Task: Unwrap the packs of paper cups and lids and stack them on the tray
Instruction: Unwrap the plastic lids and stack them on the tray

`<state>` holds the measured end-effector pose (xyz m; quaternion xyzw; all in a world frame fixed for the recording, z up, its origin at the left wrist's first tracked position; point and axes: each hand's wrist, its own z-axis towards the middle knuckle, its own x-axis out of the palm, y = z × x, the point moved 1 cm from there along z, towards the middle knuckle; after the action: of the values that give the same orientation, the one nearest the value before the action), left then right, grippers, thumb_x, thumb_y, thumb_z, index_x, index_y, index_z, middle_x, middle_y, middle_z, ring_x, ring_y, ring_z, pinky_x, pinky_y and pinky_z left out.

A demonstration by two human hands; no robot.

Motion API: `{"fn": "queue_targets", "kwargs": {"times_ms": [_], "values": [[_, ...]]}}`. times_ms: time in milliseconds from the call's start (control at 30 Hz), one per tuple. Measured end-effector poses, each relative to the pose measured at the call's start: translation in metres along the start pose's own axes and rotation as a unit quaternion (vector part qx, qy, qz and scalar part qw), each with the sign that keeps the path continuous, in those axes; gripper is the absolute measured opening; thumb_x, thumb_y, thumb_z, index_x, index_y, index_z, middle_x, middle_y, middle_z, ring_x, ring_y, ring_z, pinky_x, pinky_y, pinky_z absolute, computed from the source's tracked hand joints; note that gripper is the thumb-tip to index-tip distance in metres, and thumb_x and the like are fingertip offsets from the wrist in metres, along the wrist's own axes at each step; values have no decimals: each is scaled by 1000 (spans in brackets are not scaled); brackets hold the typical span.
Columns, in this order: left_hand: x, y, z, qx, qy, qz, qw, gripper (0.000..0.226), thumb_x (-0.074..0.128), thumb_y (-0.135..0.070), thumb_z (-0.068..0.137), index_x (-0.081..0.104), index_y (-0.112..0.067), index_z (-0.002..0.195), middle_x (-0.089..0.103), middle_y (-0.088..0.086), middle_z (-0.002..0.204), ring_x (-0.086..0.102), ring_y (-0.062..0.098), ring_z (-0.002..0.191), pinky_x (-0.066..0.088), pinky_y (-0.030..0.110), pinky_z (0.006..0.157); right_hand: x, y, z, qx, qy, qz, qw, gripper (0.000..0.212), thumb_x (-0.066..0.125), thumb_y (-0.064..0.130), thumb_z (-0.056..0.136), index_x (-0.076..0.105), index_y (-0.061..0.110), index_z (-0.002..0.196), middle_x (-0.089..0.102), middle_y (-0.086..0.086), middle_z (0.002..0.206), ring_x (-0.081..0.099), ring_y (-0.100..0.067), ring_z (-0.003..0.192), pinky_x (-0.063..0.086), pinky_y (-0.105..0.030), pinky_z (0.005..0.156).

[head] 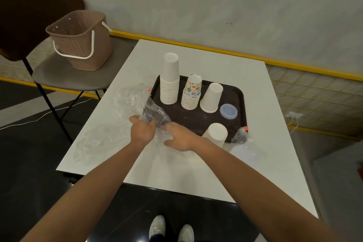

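As I watch, left hand (pixel 142 129): fingers curled round clear wrapper (pixel 155 113);
right hand (pixel 180 137): fingers loosely spread, resting on that wrapper;
tray (pixel 188 119): cup stacks (pixel 170 84) standing

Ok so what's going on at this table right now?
A person is unwrapping packs at a white table. The left hand grips a crumpled clear plastic wrapper at the near-left corner of the dark tray. The right hand rests beside it, its fingers loose. The tray holds a tall white cup stack, a patterned cup stack, two shorter white cup stacks and a pile of bluish lids. Another wrapper lies at the tray's right corner.
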<state>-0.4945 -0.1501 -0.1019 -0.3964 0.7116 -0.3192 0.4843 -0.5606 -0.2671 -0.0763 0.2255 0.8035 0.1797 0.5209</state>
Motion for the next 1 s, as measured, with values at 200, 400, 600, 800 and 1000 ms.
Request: {"fn": "queue_targets", "kwargs": {"times_ms": [200, 400, 600, 800, 1000], "values": [[-10, -4, -7, 49, -24, 21, 998, 67, 78, -18, 74, 28, -7, 118, 61, 21, 99, 65, 35, 77, 58, 46, 73, 19, -4, 5, 23, 39, -31, 998, 62, 54, 24, 94, 26, 13, 148, 23, -8, 155, 25, -25, 141, 22, -31, 115], [-20, -14, -17, 117, -71, 54, 989, 69, 81, -22, 72, 30, -10, 116, 46, 7, 100, 53, 21, 79, 44, 28, 68, 16, 1, 7, 19, 22, -20, 999, 58, 53, 29, 94, 32, 13, 145, 27, -9, 152, 31, -24, 138, 25, -30, 111], [-24, -10, -15, 194, -93, 241, 946, 17, 66, -16, 79, 49, -19, 78, 54, 3, 91, 57, 29, 73, 39, 31, 61, 10, 2, 11, 22, 8, -15, 1000, 55, 54, 29, 94, 37, 12, 143, 31, -9, 150, 34, -24, 136, 26, -30, 111], [-21, -7, -15, 166, -49, 292, 940, 21, 59, -6, 77, 65, -25, 84, 63, -1, 102, 61, 27, 89, 39, 28, 67, 12, -2, 8, 26, 15, -21, 999, 54, 55, 27, 93, 37, 12, 142, 33, -10, 149, 33, -24, 136, 28, -32, 112], [-11, -19, -13, 215, -19, 182, 959, 13, 67, -10, 77, 67, -17, 88, 67, 0, 92, 60, 19, 80, 42, 25, 68, -13, -1, 3, 9, -35, -31, 999, 46, 58, 22, 90, 48, 14, 134, 47, -12, 128, 47, -28, 120, 39, -36, 102]]}}
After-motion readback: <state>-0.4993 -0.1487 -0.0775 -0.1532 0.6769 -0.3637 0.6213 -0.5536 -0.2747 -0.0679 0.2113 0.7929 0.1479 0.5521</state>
